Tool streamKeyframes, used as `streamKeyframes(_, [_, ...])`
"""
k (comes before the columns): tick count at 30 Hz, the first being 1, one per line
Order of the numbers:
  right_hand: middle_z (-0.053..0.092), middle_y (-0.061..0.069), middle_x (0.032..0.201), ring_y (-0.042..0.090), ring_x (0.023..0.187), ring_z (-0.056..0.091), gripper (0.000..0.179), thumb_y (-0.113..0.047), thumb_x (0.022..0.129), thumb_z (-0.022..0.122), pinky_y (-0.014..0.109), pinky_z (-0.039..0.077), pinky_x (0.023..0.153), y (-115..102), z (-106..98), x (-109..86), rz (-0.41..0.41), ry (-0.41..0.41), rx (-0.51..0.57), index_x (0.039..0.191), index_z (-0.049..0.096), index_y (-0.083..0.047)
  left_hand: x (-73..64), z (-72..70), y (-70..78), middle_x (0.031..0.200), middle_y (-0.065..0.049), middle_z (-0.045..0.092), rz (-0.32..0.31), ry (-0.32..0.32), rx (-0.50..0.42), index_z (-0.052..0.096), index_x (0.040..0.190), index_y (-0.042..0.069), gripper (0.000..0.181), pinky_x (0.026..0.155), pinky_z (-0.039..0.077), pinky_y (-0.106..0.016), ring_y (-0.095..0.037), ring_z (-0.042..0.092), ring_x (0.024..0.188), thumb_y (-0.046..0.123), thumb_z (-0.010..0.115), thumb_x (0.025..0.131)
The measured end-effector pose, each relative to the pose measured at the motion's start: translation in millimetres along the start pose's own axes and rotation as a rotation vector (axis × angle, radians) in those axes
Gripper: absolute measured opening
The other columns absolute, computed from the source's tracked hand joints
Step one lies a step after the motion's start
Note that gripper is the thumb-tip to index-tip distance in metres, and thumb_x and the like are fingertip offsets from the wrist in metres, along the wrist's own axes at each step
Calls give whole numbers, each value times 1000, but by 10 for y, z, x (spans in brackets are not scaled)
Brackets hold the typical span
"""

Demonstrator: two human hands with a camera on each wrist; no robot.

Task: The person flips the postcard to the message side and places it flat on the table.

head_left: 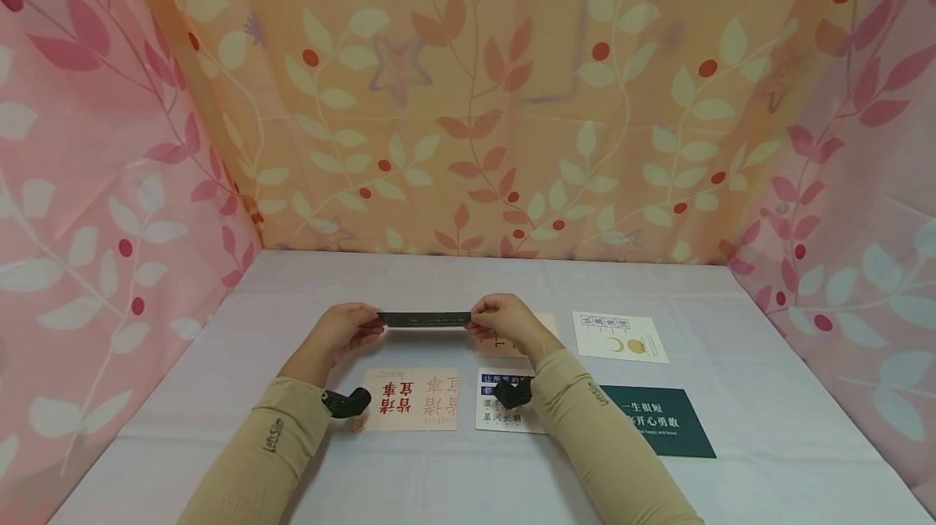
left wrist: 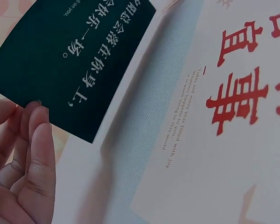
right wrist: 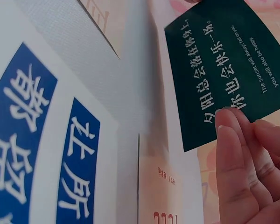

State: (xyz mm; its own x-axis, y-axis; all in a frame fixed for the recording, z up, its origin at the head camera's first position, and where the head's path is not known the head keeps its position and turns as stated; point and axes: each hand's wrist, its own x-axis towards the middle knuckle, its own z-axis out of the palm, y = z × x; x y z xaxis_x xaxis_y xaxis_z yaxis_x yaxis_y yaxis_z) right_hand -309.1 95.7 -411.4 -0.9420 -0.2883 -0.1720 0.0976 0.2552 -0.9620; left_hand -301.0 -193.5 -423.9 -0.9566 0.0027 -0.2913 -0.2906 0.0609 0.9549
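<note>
Your left hand [head_left: 342, 336] and right hand [head_left: 513, 323] pinch one green card [head_left: 424, 319], fingers [left wrist: 40, 156] closed on its ends, at left's three o'clock and right's nine. The counter [head_left: 439, 476] has two peach cards [head_left: 412, 400], two white cards [head_left: 620, 337], another green card [head_left: 676, 426].

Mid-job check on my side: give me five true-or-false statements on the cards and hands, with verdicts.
1. The left hand and right hand hold one dark green card between them. True.
2. That card lies flat on the table. False: it is held up above the white table.
3. The crescent-moon card is in the left hand. False: it lies on the table, touched by neither hand.
4. The held card bears white printing. True.
5. The green card on the table shows whole in the head view. False: the right sleeve covers part.
</note>
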Motion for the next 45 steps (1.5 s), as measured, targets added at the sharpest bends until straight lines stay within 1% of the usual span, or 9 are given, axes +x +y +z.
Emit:
streamKeyframes(4, [67,14,84,23,78,66,17,-1,89,54,34,55,70,23,-6,5,-15,-16,8,100,59,11,4,1,-9,83,-8,67,22,-12,17,61,104,-4,24,67,54,-27,-19,66,78,16,58,90])
streamKeyframes(11, [67,14,84,20,75,66,18,-2,89,55,33,54,70,33,-5,-4,-25,-17,13,99,59,12,7,15,-16,82,-6,66,24,-10,32,61,104,-6,27,67,54,-26,-22,65,82,16,62,87])
streamKeyframes(16, [67,13,83,22,76,66,20,-8,89,57,34,54,71,39,-7,6,-18,-8,10,98,61,10,0,25,-10,89,-11,67,16,-3,50,61,105,-5,28,68,54,-27,-24,65,85,16,62,87])
streamKeyframes(21, [67,12,82,23,77,66,19,-9,88,60,36,54,72,56,10,16,-9,5,13,96,62,8,-12,31,-7,94,-15,66,0,13,75,60,107,-7,30,68,54,-27,-23,65,82,16,63,86])
streamKeyframes(25, [67,11,79,23,74,66,13,-9,85,63,35,54,69,71,44,18,-9,27,3,90,63,3,-28,20,-21,89,-13,67,-7,21,87,63,102,-4,25,67,54,-28,-22,64,79,15,64,86])
streamKeyframes(29, [67,8,79,21,72,65,10,-11,84,65,33,53,64,74,73,13,2,52,-33,88,64,-2,-39,13,-48,83,-6,65,-15,39,93,65,96,1,19,66,53,-28,-19,63,74,15,66,84])
streamKeyframes(35, [68,4,78,23,73,66,9,-14,84,66,29,39,48,72,93,9,32,80,-76,88,65,-6,-27,19,-74,88,-6,63,-8,47,112,65,97,2,19,67,53,-28,-16,60,71,16,67,83])
streamKeyframes(39, [67,4,77,23,72,66,10,-10,83,65,30,40,49,57,102,6,31,88,-61,89,65,-3,-24,24,-71,90,-6,63,-17,57,113,64,96,4,18,68,52,-28,-17,59,73,15,67,83])
streamKeyframes(45, [66,3,76,21,70,65,11,-11,83,66,30,41,50,44,108,6,42,104,-92,90,64,-4,-25,23,-66,87,-7,62,-4,45,124,61,98,2,20,66,52,-27,-16,59,71,14,66,83])
